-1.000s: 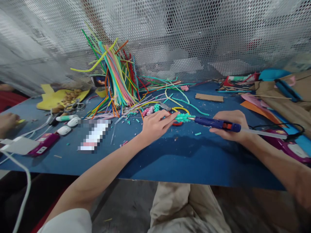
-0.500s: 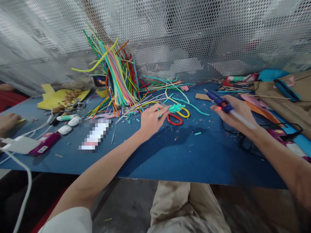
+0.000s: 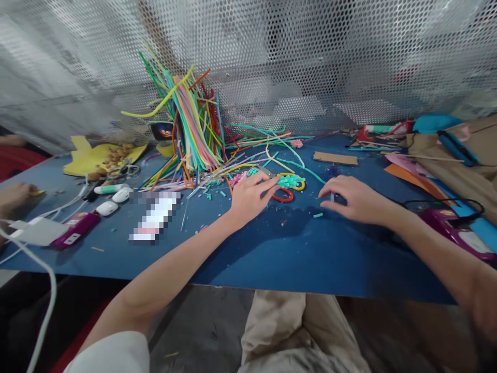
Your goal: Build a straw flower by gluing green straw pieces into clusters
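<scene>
My left hand [image 3: 252, 198] is closed in a pinch on a turquoise pipe-cleaner piece [image 3: 291, 181], a fuzzy, leaf-like cluster. Just behind it lie scissors [image 3: 286, 196] with one red and one yellow handle loop. My right hand [image 3: 351, 199] is low over the table at the right, palm down, thumb and fingers apart. A dark blue glue gun [image 3: 332, 171] shows around and beyond those fingers, largely hidden by them. Between my hands lies a short turquoise offcut [image 3: 318, 215].
A tall bundle of coloured pipe cleaners [image 3: 190, 119] stands back left. A phone [image 3: 155, 217], a purple power strip [image 3: 75, 230] and white cables lie at left. Cardboard [image 3: 336, 158] and papers are at right. Another person's hand [image 3: 17, 196] rests far left. A perforated metal panel [image 3: 310, 62] rises behind.
My right hand has brought the glue gun left and down to the table, and its fingers have loosened. My left hand still pinches the turquoise piece, almost unmoved.
</scene>
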The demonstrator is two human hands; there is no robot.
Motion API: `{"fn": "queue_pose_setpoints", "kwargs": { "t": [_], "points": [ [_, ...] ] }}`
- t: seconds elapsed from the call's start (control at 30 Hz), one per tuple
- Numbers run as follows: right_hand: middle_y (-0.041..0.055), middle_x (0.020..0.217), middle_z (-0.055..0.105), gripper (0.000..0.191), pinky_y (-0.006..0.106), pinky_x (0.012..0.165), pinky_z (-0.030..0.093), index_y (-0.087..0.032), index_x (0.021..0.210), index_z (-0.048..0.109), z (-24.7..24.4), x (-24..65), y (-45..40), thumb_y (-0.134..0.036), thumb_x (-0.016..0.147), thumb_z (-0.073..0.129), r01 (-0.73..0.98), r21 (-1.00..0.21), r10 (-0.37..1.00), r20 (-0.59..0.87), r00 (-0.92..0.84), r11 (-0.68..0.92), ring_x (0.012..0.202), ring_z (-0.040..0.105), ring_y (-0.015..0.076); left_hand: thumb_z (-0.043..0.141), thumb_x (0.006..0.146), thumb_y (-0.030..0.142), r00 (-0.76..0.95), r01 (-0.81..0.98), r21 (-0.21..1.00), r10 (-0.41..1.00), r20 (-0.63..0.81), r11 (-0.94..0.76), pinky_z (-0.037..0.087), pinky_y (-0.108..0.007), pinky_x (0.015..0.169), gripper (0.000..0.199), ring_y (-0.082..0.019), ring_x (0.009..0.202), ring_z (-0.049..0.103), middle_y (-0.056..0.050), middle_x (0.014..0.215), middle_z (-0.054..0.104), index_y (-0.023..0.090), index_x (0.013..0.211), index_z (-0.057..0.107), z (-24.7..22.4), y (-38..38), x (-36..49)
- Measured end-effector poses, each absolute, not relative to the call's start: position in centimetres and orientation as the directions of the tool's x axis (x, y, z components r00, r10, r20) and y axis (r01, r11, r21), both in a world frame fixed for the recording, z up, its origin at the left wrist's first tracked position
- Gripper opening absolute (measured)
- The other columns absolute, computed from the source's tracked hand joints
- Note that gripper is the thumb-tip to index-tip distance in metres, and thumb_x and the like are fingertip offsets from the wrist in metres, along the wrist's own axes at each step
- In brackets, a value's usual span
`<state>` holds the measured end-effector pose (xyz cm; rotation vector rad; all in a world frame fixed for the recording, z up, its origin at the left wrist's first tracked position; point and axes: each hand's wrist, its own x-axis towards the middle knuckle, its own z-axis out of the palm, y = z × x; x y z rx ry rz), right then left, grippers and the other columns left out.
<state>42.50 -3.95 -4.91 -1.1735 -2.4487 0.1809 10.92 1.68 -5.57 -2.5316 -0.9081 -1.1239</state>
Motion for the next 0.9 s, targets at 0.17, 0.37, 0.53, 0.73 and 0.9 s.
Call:
{"fn": "queue_pose_setpoints", "kwargs": {
  "t": [0.17,0.37,0.53,0.73,0.9],
  "points": [
    [0.0078,0.107,0.07,0.027,0.043,0.089,0.042,-0.022,0.101,0.067,-6.1,40.5,-4.9,-0.047,0.097,0.056,0.658,-0.317,0.726,0.199,-0.658,0.683,0.097,0.061,0.0242,0.058,0.099,0.038,0.534,0.602,0.041,0.44,0.722,-0.798,0.043,-0.025,0.066,0.027,-0.01,0.076,0.06,-0.001,0.092,0.069,0.028,0.12,0.073,-5.7,1.6,10.8],
    [0.007,0.096,0.069,0.026,0.041,0.086,0.042,-0.021,0.09,0.063,-6.4,40.5,-4.7,-0.039,0.101,0.048,0.65,-0.312,0.715,0.181,-0.675,0.693,0.09,0.059,0.0226,0.059,0.099,0.038,0.549,0.579,0.058,0.441,0.71,-0.813,0.044,-0.024,0.067,0.027,-0.011,0.076,0.061,-0.001,0.092,0.07,0.026,0.118,0.073,-5.8,1.6,10.9],
    [0.0068,0.092,0.069,0.019,0.037,0.08,0.048,-0.022,0.096,0.059,-5.8,40.5,-4.8,-0.034,0.102,0.045,0.676,-0.38,0.775,0.32,-0.545,0.631,0.086,0.062,0.0212,0.06,0.099,0.037,0.575,0.569,0.033,0.426,0.699,-0.822,0.045,-0.024,0.069,0.026,-0.011,0.078,0.063,-0.002,0.092,0.071,0.025,0.118,0.073,-5.9,1.6,10.9],
    [0.0033,0.091,0.072,0.017,0.032,0.072,0.052,-0.023,0.098,0.063,-4.8,40.8,-5.1,-0.037,0.1,0.053,0.697,-0.439,0.811,0.444,-0.381,0.568,0.078,0.067,0.0179,0.059,0.099,0.038,0.596,0.564,-0.002,0.405,0.693,-0.826,0.046,-0.025,0.069,0.026,-0.012,0.079,0.064,-0.003,0.092,0.071,0.025,0.116,0.074,-6.0,1.6,11.0],
    [0.0044,0.104,0.075,0.017,0.036,0.084,0.055,-0.026,0.105,0.069,-4.7,40.9,-5.1,-0.033,0.1,0.054,0.691,-0.41,0.766,0.547,-0.338,0.596,0.095,0.071,0.0209,0.062,0.097,0.036,0.595,0.556,-0.021,0.38,0.708,-0.831,0.045,-0.025,0.068,0.023,-0.012,0.078,0.064,-0.001,0.091,0.071,0.025,0.114,0.074,-6.0,1.5,11.1]
  ]
}}
